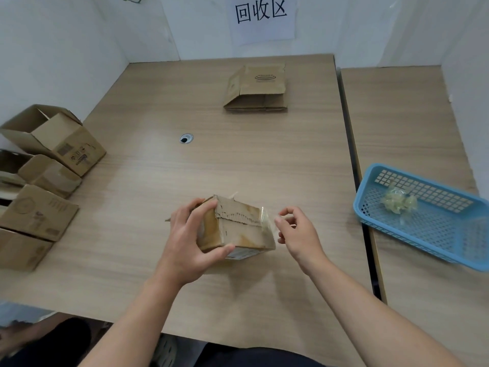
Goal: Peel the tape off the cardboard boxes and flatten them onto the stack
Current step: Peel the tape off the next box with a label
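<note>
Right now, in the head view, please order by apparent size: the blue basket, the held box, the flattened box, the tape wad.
1. blue basket
2 and 3. held box and flattened box look alike; the held one is nearer, so unranked.
4. tape wad

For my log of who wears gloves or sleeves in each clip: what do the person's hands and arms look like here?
The left hand and right hand are bare: no gloves, and no rings, watch or wristband that I can make out. The left forearm and right forearm are uncovered too; no sleeve shows up to the frame's bottom edge.
</note>
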